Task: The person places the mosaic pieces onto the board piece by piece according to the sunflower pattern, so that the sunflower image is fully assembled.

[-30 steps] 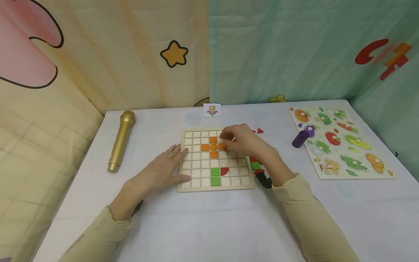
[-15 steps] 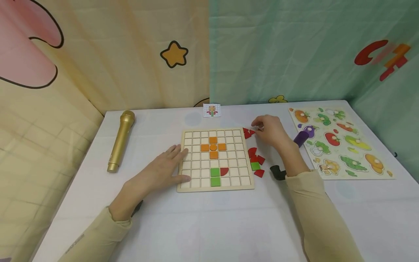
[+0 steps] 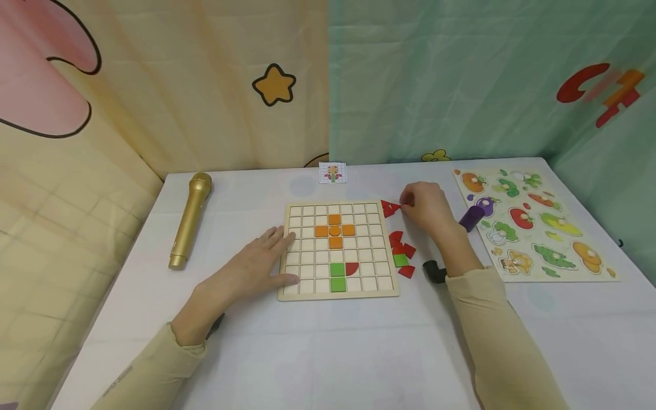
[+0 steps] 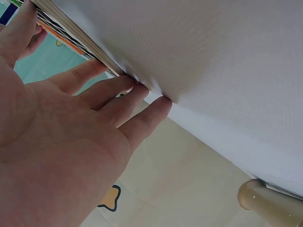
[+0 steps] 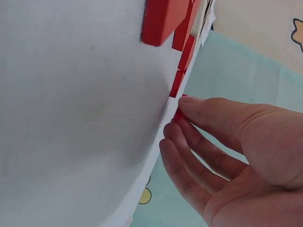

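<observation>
"Behind the white table [image 3: 328,353] I see a curtain [image 3: 410,85], half yellow and half green. What is on the table?"

"Let us take the grid board [image 3: 335,296] as the middle of a clock. At twelve o'clock is a small picture card [image 3: 332,172], at three o'clock a vegetable puzzle [image 3: 543,228], and a little above nine o'clock a gold microphone [image 3: 189,222]."

"Which step is in hand?"

"I would judge it is the picking of one red piece [image 5: 179,113]. On the board I see orange tiles [image 3: 335,243], two green tiles [image 3: 338,285] and one red quarter-round [image 3: 352,268]; many cells are bare."

"And where is this red piece, exactly?"

"At two o'clock from the board, just outside its corner. The right hand [image 3: 425,206] pinches it narrowly: the right wrist view shows it between the tips of thumb and forefinger. Whether it touches the table, I cannot tell. Other red pieces lie near, at nine o'clock from these fingertips in the head view."

"The left hand [image 3: 253,259]?"

"At nine o'clock, fingers wide, resting against the board's edge and gripping nothing."

"What does the next move call for?"

"In my opinion, a clean lift without pushing the neighbours, then a careful turning of the piece."
</observation>
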Demonstrator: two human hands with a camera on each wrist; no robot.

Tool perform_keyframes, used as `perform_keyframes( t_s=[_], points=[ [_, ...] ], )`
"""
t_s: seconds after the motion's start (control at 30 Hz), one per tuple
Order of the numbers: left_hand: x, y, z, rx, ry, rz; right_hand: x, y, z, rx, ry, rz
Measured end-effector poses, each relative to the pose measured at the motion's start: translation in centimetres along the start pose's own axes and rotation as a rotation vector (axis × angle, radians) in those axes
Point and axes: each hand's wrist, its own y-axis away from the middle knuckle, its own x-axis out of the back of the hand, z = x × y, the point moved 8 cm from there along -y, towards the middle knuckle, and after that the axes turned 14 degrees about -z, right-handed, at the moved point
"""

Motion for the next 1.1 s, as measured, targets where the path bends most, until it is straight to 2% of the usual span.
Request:
perform_keyframes(
  t_s=[0.17,0.43,0.57,0.8,1.1],
  points=[
    [-0.1,0.0,-0.1,0.007,0.009,-0.007,0.2,0.0,-1.4,0.064,0.011,0.022],
    [-0.3,0.0,-0.2,0.006,0.007,-0.009,-2.6,-0.7,-7.3,0.246,-0.012,-0.107],
    [-0.1,0.2,-0.1,0.002,0.009,-0.009,-3.8,-1.0,-9.4,0.316,-0.009,-0.15],
    [0.0,0.3,0.0,0.011,0.008,-0.023,-5.2,-1.0,-10.6,0.333,0.031,-0.214],
    [0.0,0.1,-0.1,0.016,0.006,-0.03,-5.4,-0.7,-10.9,0.352,0.017,-0.213]
  ],
)
